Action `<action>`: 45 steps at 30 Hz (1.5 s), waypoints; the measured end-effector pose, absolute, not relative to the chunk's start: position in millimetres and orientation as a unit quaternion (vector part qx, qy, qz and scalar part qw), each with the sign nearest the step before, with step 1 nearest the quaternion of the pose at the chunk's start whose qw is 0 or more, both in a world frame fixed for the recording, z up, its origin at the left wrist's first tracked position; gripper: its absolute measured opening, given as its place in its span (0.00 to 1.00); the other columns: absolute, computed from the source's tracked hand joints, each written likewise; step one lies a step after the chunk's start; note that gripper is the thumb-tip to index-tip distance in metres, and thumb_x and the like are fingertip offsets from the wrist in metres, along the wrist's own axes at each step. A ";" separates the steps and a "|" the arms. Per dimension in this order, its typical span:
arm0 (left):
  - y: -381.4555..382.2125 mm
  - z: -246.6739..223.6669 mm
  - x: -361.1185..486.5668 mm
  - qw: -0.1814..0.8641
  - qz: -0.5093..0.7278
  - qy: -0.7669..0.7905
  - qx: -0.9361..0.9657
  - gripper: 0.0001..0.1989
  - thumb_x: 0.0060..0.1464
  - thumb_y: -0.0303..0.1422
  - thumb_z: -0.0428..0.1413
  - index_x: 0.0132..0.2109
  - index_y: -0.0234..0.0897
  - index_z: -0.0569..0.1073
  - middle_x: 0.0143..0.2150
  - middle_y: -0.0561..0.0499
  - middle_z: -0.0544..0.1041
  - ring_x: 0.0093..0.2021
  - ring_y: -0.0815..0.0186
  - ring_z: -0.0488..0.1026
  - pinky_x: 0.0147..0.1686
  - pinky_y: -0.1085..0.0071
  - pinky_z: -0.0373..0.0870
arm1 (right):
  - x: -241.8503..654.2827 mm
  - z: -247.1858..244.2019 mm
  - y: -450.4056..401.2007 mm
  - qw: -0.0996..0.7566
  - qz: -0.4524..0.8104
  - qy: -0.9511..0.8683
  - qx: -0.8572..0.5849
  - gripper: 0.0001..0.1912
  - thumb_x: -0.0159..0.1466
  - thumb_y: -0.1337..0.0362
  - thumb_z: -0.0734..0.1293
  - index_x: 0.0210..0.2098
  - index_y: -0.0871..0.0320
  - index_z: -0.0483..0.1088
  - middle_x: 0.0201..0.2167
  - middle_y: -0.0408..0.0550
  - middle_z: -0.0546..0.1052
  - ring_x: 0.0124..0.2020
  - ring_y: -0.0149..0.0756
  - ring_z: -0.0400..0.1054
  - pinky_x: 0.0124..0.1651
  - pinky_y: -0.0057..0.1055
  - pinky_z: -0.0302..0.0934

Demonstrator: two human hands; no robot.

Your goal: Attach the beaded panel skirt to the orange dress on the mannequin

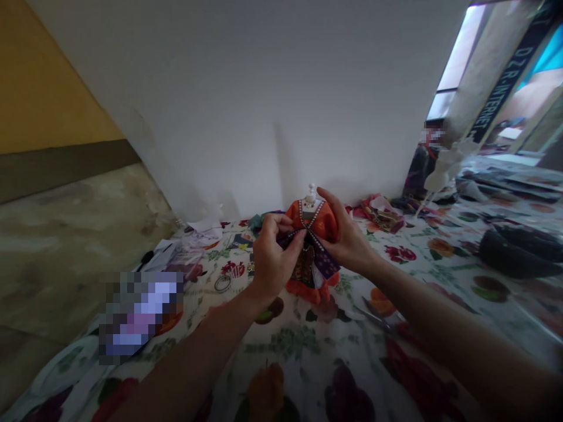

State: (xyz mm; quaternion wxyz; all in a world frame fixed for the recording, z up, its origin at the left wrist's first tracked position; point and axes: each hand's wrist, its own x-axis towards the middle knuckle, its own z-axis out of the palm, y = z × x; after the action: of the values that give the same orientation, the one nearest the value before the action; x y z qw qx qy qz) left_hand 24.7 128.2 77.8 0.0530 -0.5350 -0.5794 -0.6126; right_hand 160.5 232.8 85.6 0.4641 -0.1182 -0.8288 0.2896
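A small mannequin (312,190) stands upright on the table, dressed in an orange garment (324,218) with beaded trim that crosses at the chest. Dark purple patterned cloth (324,262) hangs from its waist over a darker skirt front. My left hand (275,252) is at the left side of the waist, its thumb and fingers pinching the purple cloth. Against the right side of the garment rests my right hand (348,237), its index finger raised beside the neck and its lower fingers behind the cloth; what they hold is hidden.
Crumpled fabric (380,212) lies behind on the right, near a white figure (440,170) and a black item (519,249). Scissors (373,313) lie close to my right forearm. Plastic and papers (189,243) sit left, above a blurred-out object (141,316). A white wall (246,105) rises behind.
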 end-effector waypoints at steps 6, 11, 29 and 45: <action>130.6 72.9 28.2 0.046 -0.616 -0.595 -0.513 0.09 0.56 0.34 0.61 0.39 0.39 0.68 0.34 0.54 0.73 0.35 0.68 0.72 0.39 0.70 0.69 | 161.5 83.7 234.1 0.464 0.294 -0.826 -0.129 0.43 0.58 0.66 0.70 0.69 0.55 0.51 0.61 0.55 0.69 0.57 0.51 0.69 0.60 0.47 0.64; 130.7 73.6 30.0 0.005 -0.619 -0.605 -0.501 0.07 0.57 0.34 0.60 0.39 0.39 0.70 0.35 0.53 0.75 0.35 0.67 0.73 0.38 0.69 0.69 | 162.1 82.0 234.8 0.465 0.306 -0.820 -0.130 0.43 0.59 0.64 0.70 0.70 0.54 0.50 0.59 0.54 0.71 0.53 0.50 0.72 0.58 0.48 0.66; 146.4 58.6 18.8 -0.149 -0.639 -0.540 -0.527 0.13 0.62 0.41 0.56 0.48 0.39 0.77 0.45 0.47 0.81 0.46 0.61 0.77 0.47 0.66 0.72 | 159.8 78.2 237.3 0.477 0.309 -0.813 -0.130 0.44 0.58 0.69 0.70 0.70 0.52 0.49 0.65 0.54 0.65 0.58 0.52 0.68 0.61 0.56 0.63; 155.2 53.7 12.5 -0.177 -0.656 -0.510 -0.528 0.12 0.60 0.42 0.57 0.41 0.38 0.77 0.36 0.52 0.78 0.36 0.67 0.74 0.38 0.72 0.70 | 159.7 76.8 239.9 0.459 0.339 -0.811 -0.125 0.45 0.59 0.66 0.71 0.71 0.51 0.47 0.58 0.54 0.71 0.50 0.50 0.73 0.56 0.54 0.68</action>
State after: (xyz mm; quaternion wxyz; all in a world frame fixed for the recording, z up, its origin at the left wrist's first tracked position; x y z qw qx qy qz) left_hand 12.5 155.2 53.7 -0.1772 -0.5276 -0.5101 -0.6558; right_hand 159.7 239.9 76.8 0.4595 -0.1255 -0.8112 0.3392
